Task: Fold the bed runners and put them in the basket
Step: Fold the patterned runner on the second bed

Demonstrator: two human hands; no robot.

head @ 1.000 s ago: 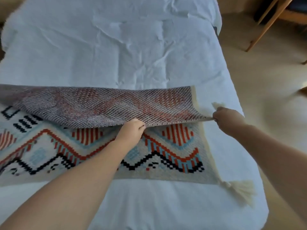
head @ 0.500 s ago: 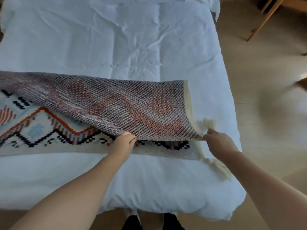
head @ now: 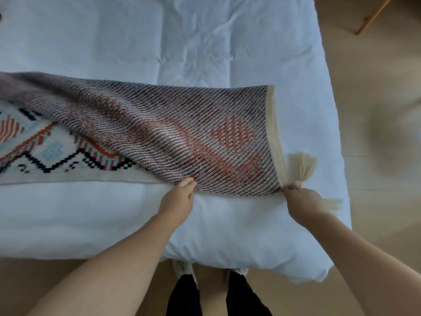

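Crumpled white bed (head: 182, 42) on pale wooden floor (head: 376, 99), slanted wooden furniture leg (head: 373, 15) at upper right

Your single head camera (wide-angle) looks forward and steeply down across the bed (head: 205, 42), close above its near edge.

- No text, label, brand, number or sign can be read anywhere in my view.
- The bed runner (head: 182, 133) carries woven motifs only: zigzags and diamonds in orange, black and pale blue on its face, and faint orange shapes on its turned-over underside. None of them form letters or digits.
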